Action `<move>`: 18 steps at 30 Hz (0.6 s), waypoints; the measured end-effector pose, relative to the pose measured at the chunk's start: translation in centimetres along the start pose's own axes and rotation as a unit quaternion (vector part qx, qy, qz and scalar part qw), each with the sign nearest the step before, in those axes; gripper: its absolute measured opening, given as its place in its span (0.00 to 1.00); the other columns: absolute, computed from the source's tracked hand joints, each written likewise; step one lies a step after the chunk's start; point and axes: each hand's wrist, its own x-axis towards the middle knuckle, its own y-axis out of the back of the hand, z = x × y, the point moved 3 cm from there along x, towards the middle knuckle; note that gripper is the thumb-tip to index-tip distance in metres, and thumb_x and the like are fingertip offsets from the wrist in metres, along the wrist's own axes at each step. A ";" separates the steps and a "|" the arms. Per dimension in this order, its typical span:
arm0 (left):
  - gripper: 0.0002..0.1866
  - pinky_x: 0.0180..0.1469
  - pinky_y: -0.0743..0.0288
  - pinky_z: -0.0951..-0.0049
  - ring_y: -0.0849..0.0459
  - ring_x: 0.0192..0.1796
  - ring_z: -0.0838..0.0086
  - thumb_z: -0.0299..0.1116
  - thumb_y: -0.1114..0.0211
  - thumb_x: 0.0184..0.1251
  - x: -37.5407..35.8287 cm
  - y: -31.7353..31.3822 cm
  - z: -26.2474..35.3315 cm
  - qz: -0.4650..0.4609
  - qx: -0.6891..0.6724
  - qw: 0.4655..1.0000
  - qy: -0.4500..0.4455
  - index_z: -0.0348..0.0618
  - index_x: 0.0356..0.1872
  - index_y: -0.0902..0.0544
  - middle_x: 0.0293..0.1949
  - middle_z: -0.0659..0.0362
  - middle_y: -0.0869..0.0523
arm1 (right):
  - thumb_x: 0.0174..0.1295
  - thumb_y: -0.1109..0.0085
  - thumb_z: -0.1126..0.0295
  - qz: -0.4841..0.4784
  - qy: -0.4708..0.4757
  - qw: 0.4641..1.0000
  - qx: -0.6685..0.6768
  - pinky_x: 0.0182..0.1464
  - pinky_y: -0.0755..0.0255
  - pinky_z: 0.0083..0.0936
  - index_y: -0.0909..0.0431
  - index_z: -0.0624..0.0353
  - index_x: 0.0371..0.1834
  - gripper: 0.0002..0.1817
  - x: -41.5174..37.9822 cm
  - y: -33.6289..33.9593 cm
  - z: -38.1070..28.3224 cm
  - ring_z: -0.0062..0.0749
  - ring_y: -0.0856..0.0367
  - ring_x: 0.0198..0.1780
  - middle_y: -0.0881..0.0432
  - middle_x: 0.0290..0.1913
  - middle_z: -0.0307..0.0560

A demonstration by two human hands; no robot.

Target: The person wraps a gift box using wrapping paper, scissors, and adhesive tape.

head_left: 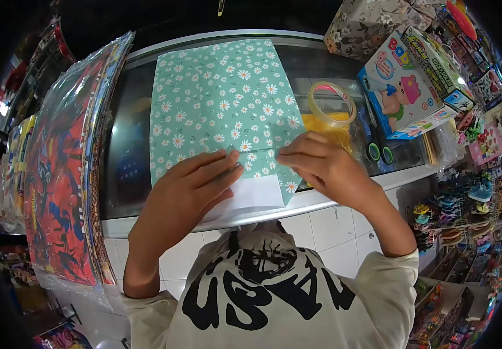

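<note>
A glass counter (129, 168) carries everything here, its metal rim running along the near edge above white tiles. At the counter's right end a roll of clear tape (331, 104) lies flat on something yellow (321, 129), just beside the wrapping paper's right edge. Past it, a pair of scissors (377, 148) with green-ringed handles lies near the near-right corner, and a boxed baby toy (409, 87) sits tilted at the far right. A floral-patterned box (367, 23) stands at the far-right corner. Along the counter's left edge a stack of plastic-sleeved printed sheets (65, 174) (red and blue, glossy) leans and overhangs the front.

Bare glass shows between that stack and the paper, so the left side has open room; the right side is crowded, with the tape nearly touching the paper.

The green daisy wrapping paper (222, 99) lies in the middle of the counter, reaching from the far edge to the near rim, where a white flap (257, 193) of its underside is turned up.

The left hand (190, 189) lies flat with fingers spread on the paper's near-left part, pressing down on it and partly on the white flap. The right hand (324, 166) sits at the paper's near-right edge, fingers curled in and pinching the paper at the fold line, close to the left fingertips.
</note>
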 end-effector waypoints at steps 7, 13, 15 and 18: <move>0.22 0.70 0.31 0.59 0.26 0.67 0.62 0.25 0.37 0.61 -0.1 -0.2 1.5 -0.017 0.048 0.998 0.035 0.43 0.59 0.21 0.64 0.56 0.22 | 0.64 0.40 0.69 -0.025 -0.029 0.998 -0.043 0.58 0.26 0.40 0.22 0.58 0.59 0.20 -0.9 -0.1 -1.9 0.47 0.24 0.59 0.21 0.57 0.49; 0.26 0.70 0.35 0.55 0.27 0.68 0.57 0.29 0.31 0.57 -0.5 0.0 1.5 0.062 -0.037 0.993 0.098 0.43 0.60 0.22 0.63 0.56 0.21 | 0.65 0.39 0.63 -0.045 -0.034 0.996 -0.072 0.65 0.30 0.40 0.21 0.56 0.60 0.21 -1.5 -1.1 -2.3 0.47 0.30 0.67 0.25 0.65 0.47; 0.28 0.70 0.37 0.53 0.25 0.66 0.56 0.32 0.28 0.55 -1.6 1.5 1.1 0.098 0.004 0.987 0.127 0.44 0.60 0.22 0.62 0.56 0.20 | 0.64 0.38 0.63 -0.044 -0.039 0.995 -0.078 0.66 0.31 0.39 0.19 0.57 0.57 0.20 -1.4 -0.9 -2.5 0.46 0.29 0.67 0.24 0.64 0.47; 0.24 0.69 0.39 0.54 0.22 0.58 0.58 0.33 0.26 0.54 -3.5 2.5 -0.1 0.125 0.034 0.979 0.160 0.46 0.54 0.18 0.57 0.57 0.18 | 0.62 0.37 0.61 -0.043 -0.012 0.992 -0.114 0.66 0.32 0.39 0.17 0.59 0.50 0.17 0.0 -0.5 -3.2 0.45 0.28 0.65 0.23 0.62 0.47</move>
